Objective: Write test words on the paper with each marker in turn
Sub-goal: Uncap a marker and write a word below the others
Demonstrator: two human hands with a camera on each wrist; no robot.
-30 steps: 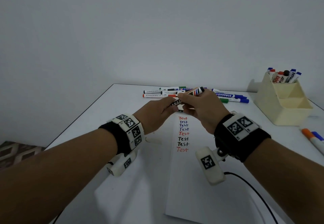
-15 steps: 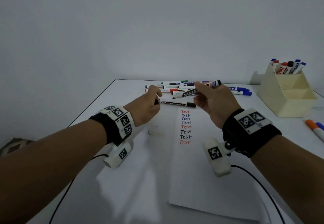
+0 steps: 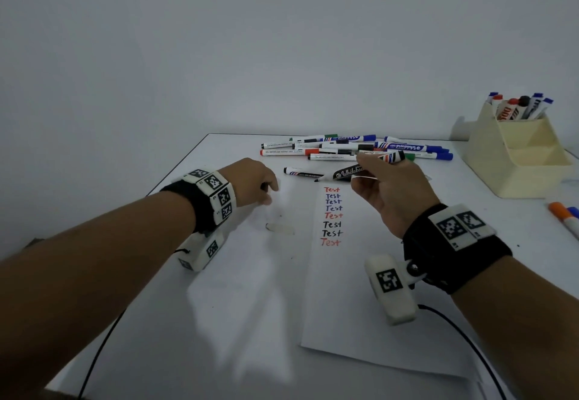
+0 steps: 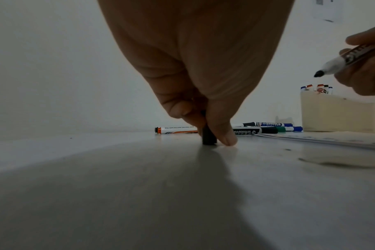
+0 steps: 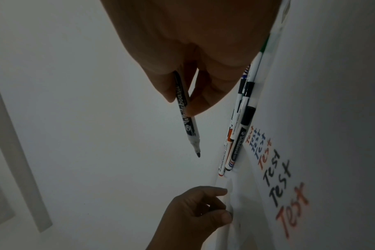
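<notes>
Marker point(image 5: 39, 121): uncapped, tip bare, above the paper's point(image 3: 351, 290) top edge.
Right hand point(image 3: 391, 192): fingers pinch its barrel.
Left hand point(image 3: 253, 180): fingertips stand the black cap point(image 4: 208, 136) upright on the table point(image 3: 219, 321) (left of the sheet).

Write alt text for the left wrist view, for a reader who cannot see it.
The left hand pinches a black marker cap and stands it upright on the white table. At the right edge, the right hand holds an uncapped black whiteboard marker in the air, tip pointing down-left. Capped markers lie behind, beside a cream organizer.
</notes>
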